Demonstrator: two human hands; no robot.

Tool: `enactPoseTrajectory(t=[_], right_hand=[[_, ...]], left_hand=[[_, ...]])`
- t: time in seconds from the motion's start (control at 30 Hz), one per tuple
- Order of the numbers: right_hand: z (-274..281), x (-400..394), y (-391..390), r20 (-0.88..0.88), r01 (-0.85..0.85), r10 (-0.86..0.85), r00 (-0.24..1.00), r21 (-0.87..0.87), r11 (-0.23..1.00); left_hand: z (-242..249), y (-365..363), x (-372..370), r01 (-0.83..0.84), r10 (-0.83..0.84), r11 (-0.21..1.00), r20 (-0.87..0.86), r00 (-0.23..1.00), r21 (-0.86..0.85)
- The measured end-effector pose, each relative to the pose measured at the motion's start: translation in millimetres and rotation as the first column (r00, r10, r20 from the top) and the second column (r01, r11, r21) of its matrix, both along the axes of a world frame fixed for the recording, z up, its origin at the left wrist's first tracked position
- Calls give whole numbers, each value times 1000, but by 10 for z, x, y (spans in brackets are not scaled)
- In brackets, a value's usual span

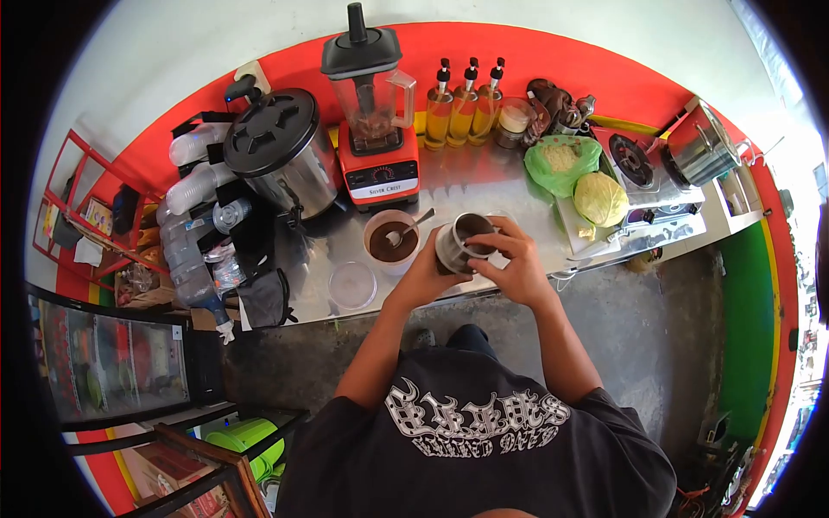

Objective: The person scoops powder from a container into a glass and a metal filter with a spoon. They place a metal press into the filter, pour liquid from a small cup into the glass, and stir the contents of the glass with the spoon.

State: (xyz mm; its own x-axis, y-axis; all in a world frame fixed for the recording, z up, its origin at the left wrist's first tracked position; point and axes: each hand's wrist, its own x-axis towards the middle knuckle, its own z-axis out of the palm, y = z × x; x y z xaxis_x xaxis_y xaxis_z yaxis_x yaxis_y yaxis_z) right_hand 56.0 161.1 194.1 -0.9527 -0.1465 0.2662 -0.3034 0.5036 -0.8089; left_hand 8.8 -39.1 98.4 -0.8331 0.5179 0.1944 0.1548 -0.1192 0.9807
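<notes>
A metal cup-shaped container (451, 250) is held over the front edge of the steel counter. My left hand (426, 276) is wrapped round its left side and underside. With bent fingers, my right hand (513, 259) grips a metal piece (474, 228) at the container's upper right; whether the two pieces are joined cannot be made out. Just left of my hands stands an open tub (377, 242) of dark brown powder, with a metal spoon (409, 228) resting in it. A round translucent lid (352, 285) lies on the counter in front of the tub.
Behind are a red blender (378, 164), a large steel pot with black lid (281, 155) and three pump bottles (464, 110). At right are a green bag (563, 164), a cabbage (601, 200), a stove (661, 216) and a steel pot (704, 147). Plastic cups (194, 190) lie left.
</notes>
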Motion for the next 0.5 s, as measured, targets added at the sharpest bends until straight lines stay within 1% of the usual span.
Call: enactPoseTrajectory(t=[0.03, 0.07, 0.13, 0.17, 0.2, 0.23, 0.27, 0.3, 0.33, 0.4, 0.43, 0.47, 0.5], right_hand=[[-56, -33, 20, -63, 57, -57, 996, -7, 998], [-54, -46, 32, -71, 54, -55, 996, -14, 998], [39, -47, 23, -196, 8, 1, 981, 45, 999], [136, -10, 49, -98, -25, 24, 995, -10, 1000], [192, -38, 99, -105, -34, 33, 994, -12, 999], [233, -52, 160, -133, -55, 54, 990, -8, 998], [265, -72, 200, -161, -79, 77, 984, -5, 997], [279, -85, 213, -126, -35, 32, 992, -28, 999], [314, -94, 224, -134, -52, 47, 990, -33, 998], [412, -114, 252, -92, -121, 121, 988, 1, 993], [469, -151, 286, -113, -188, 188, 976, 13, 982], [486, -203, 307, -118, -204, 204, 972, 7, 979], [487, -264, 321, -132, -179, 176, 976, -9, 984]], left_hand=[[7, 34, 8, -4, 2, 1000, 46, 999, 30], [8, 67, 9, -8, 3, 998, 93, 996, 60], [84, 115, -1, 4, -9, 997, 59, 998, 75], [135, 136, -13, -15, 15, 999, -2, 1000, 47], [203, 159, -29, -39, 40, 999, -65, 997, 21], [240, 187, -21, -77, 77, 995, -3, 997, 61], [292, 190, -21, -89, 90, 994, -8, 996, 56], [357, 190, -30, -111, 111, 994, -7, 994, 12], [413, 193, -43, -134, 134, 990, -6, 991, -31], [379, 237, -110, -171, 171, 985, -32, 985, -14], [406, 256, -133, -160, 160, 987, -52, 986, -5], [426, 263, -145, -149, 149, 989, -69, 986, 2], [449, 260, -141, -157, 157, 988, -22, 987, -5]])
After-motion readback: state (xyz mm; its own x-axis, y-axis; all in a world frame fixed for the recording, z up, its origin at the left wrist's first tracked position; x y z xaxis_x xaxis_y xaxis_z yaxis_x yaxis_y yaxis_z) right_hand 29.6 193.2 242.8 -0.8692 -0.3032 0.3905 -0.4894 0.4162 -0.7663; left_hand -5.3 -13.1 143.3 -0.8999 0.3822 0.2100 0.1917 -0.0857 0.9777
